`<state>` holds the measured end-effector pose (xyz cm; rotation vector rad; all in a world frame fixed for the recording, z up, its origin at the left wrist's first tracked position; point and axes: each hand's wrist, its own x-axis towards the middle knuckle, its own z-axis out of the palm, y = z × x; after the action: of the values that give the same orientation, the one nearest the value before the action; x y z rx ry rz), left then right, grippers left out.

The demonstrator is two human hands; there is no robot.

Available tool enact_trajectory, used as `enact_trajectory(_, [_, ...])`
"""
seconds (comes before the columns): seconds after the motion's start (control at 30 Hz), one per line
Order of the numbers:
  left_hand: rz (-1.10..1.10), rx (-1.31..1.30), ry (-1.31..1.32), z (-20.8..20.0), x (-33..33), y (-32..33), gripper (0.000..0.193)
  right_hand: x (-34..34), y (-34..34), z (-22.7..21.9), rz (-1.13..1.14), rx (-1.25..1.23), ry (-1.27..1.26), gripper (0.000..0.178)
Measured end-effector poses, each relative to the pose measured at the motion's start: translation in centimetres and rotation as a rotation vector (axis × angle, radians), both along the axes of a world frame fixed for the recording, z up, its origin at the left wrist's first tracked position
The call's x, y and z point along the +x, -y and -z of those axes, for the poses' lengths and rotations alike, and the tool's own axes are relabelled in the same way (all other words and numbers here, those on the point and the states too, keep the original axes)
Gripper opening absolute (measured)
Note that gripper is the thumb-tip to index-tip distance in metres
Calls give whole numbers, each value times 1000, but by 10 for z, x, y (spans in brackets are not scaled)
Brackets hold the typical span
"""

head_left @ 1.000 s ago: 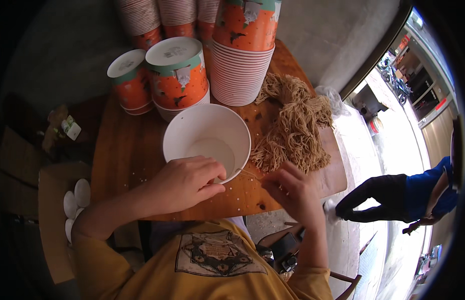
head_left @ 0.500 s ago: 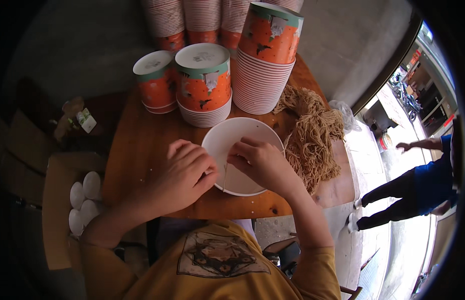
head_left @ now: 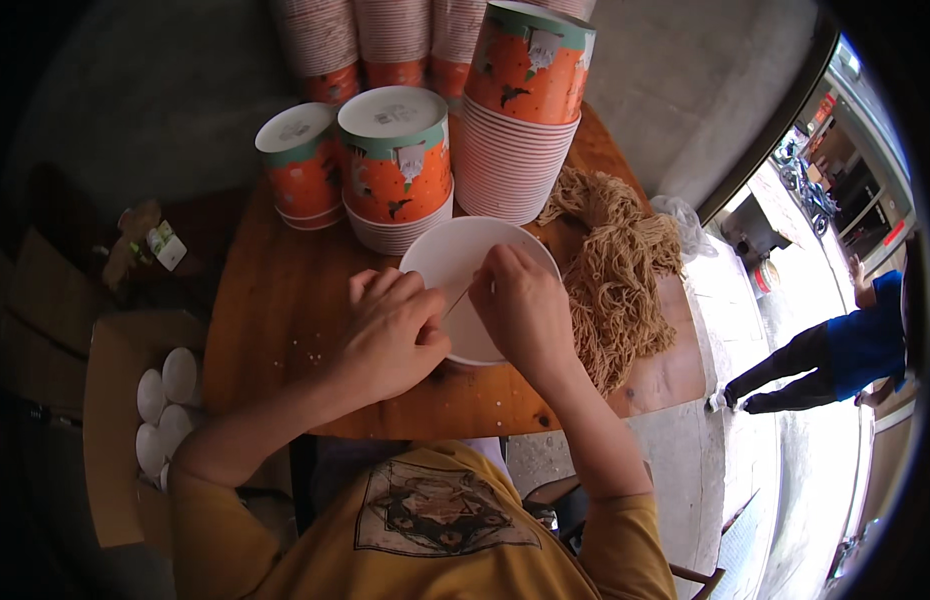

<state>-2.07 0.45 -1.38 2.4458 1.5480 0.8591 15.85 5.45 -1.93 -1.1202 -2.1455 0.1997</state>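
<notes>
Both hands have shifted only slightly since half a second back, when they already met over the white paper bowl point(head_left: 463, 262); 1 second ago our right hand point(head_left: 525, 305) was out on the wood beside the noodles, away from the bowl.

We see the bowl sitting open-side up near the middle of the round wooden table point(head_left: 275, 300). Our left hand point(head_left: 390, 335) lies curled over its rim at about 8 o'clock, fingers bent and closed against the edge. Our right hand covers the rim at about 4 o'clock, its fingertips pinched on a thin pale strand point(head_left: 457, 300) that runs between the 2 hands across the bowl's inside; we cannot tell whether the left hand grips the other end.

A heap of tan dried noodles point(head_left: 615, 270) spreads at 3 o'clock of the bowl, touching it or nearly so. At 12 o'clock stand orange printed paper tubs: 1 lidded tub point(head_left: 397, 160) on a short stack, a smaller lidded one point(head_left: 300, 165) at 10 o'clock, and a tall nested stack point(head_left: 520, 110) at 1 o'clock.

A cardboard box point(head_left: 110, 420) with white round lids point(head_left: 165, 400) sits off the table at 8 o'clock. Out on the pavement at 3 o'clock, a person in blue point(head_left: 845, 350) walks past.
</notes>
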Motion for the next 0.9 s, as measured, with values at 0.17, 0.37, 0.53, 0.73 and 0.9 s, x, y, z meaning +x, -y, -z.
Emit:
enact_trajectory(0.17, [157, -31, 70, -3, -18, 5, 21, -6, 3, 0, 65, 18, 0, 14])
enact_trajectory(0.37, [284, 125, -61, -15, -20, 12, 26, -4, 0, 3, 24, -20, -31, 15])
enact_trajectory(0.53, [391, 176, -205, -9, -23, 7, 20, -6, 0, 6, 32, -18, -43, 15])
enact_trajectory(0.73, [531, 174, -338, -22, -28, -1, 20, -12, 0, 8, 113, -29, 57, 12])
enact_trajectory(0.9, [646, 204, -372, -22, -38, -12, 15, -9, -2, 3, 99, -33, 74, 13])
